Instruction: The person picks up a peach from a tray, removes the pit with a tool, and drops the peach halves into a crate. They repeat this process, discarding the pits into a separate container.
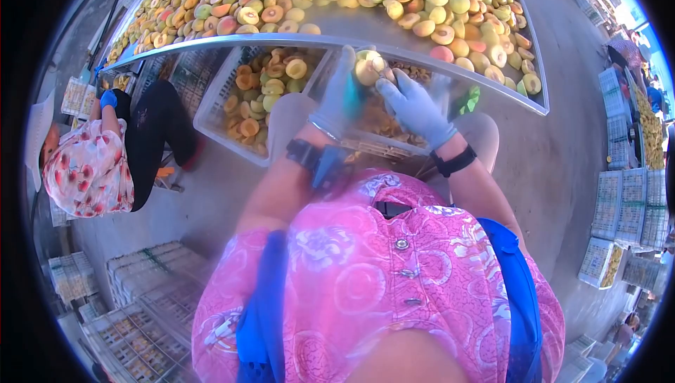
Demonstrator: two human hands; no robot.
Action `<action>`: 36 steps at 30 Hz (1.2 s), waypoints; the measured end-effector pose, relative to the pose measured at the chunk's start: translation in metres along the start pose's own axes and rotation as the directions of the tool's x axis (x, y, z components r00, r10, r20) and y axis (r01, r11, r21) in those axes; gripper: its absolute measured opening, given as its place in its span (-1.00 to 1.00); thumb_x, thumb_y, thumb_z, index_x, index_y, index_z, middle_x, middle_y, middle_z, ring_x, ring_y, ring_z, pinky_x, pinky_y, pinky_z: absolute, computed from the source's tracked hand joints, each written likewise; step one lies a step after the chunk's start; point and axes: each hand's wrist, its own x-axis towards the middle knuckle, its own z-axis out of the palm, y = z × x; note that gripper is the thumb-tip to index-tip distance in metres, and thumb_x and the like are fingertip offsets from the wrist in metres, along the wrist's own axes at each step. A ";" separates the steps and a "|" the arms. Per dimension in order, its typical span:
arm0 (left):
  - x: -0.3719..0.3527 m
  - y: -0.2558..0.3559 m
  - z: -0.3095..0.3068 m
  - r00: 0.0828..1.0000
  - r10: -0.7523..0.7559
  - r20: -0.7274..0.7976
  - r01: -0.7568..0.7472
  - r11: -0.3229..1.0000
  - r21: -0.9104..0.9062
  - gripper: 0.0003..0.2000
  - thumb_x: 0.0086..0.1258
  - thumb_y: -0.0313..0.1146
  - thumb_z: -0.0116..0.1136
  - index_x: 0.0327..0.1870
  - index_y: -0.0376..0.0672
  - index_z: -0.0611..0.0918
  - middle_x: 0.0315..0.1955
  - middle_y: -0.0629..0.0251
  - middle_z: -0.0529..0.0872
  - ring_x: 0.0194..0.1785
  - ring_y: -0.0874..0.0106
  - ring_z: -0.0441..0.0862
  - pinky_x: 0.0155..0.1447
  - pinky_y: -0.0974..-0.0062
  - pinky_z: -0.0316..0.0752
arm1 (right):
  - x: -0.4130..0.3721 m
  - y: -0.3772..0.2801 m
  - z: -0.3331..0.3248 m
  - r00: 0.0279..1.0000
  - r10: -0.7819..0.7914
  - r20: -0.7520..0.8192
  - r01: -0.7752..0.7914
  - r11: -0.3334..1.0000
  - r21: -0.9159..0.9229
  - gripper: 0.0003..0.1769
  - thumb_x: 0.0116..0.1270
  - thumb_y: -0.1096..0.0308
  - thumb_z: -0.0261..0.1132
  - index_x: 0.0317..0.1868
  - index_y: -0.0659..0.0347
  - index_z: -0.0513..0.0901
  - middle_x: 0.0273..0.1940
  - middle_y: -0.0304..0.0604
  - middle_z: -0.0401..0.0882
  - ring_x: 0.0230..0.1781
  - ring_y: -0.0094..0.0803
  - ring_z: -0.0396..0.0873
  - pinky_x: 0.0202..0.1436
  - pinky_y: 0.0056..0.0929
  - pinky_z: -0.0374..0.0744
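Observation:
Just below the rim of the metal table, my left hand (342, 95), in a light glove, is closed around a halved yellow-green peach (368, 68). From the right, my right hand (415, 105), gloved as well, reaches up to the fruit with thumb and fingers pinched. Something small and dark sits at its fingertips against the peach; I cannot make out what it is. Below both hands stands a crate of small brown pieces (394, 121), partly hidden by the hands. A white crate (211, 119) of peach halves is to the left.
A metal table (344, 23) heaped with peach halves (450, 0) spans the front. At left sits a co-worker (91, 165) with a blue glove. Stacked crates (151, 267) stand behind on the left, and more crates (619, 204) line the right side.

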 end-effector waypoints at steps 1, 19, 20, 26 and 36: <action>0.002 -0.002 -0.002 1.000 0.018 -0.009 -0.018 1.000 0.023 -0.40 0.55 0.25 -0.36 -0.03 -0.14 0.56 -0.27 0.30 0.66 -0.26 0.46 0.60 -0.18 0.52 0.54 | 0.000 0.001 0.001 1.000 -0.016 0.011 0.016 1.000 0.027 -0.54 0.45 0.06 0.15 0.08 0.32 0.50 -0.12 0.15 0.66 -0.10 -0.05 0.66 -0.04 -0.22 0.56; 0.031 -0.007 -0.035 0.996 0.044 0.075 -0.069 0.928 0.367 -0.41 0.55 0.15 -0.17 -0.04 -0.33 0.61 -0.30 0.23 0.71 -0.19 0.42 0.67 -0.05 0.55 0.56 | -0.006 0.020 0.012 0.988 -0.152 -0.010 0.149 0.980 -0.131 -0.57 0.53 0.13 0.10 0.11 0.36 0.51 -0.18 -0.08 0.64 -0.15 -0.37 0.58 0.01 -0.38 0.53; 0.033 -0.003 -0.034 0.998 0.021 0.059 -0.046 0.887 0.460 -0.45 0.57 0.10 -0.16 -0.08 -0.31 0.64 -0.35 0.26 0.72 -0.23 0.44 0.67 -0.09 0.57 0.55 | -0.006 0.021 0.014 0.988 -0.151 -0.011 0.149 0.980 -0.132 -0.57 0.53 0.13 0.10 0.11 0.36 0.51 -0.18 -0.08 0.64 -0.15 -0.37 0.58 0.01 -0.38 0.53; 0.035 0.022 -0.019 0.899 0.207 0.386 -0.412 0.098 0.906 -0.44 0.58 0.05 -0.22 -0.29 -0.27 0.70 -0.38 0.28 0.72 -0.28 0.53 0.62 -0.13 0.52 0.50 | -0.007 0.037 0.029 0.991 -0.128 -0.048 0.130 0.990 0.047 -0.59 0.51 0.12 0.13 0.03 0.38 0.51 -0.18 0.03 0.62 -0.10 -0.24 0.58 0.04 -0.28 0.50; 0.018 0.021 -0.010 0.960 0.260 0.108 -0.198 0.352 0.915 -0.47 0.57 0.04 -0.23 -0.21 -0.23 0.70 -0.37 0.27 0.73 -0.23 0.40 0.65 -0.05 0.43 0.51 | -0.021 0.000 0.026 0.952 0.205 0.227 -0.294 0.813 0.503 -0.63 0.53 0.02 0.08 -0.01 0.17 0.51 -0.52 -0.42 0.35 -0.63 -0.68 0.27 -0.61 -0.64 0.25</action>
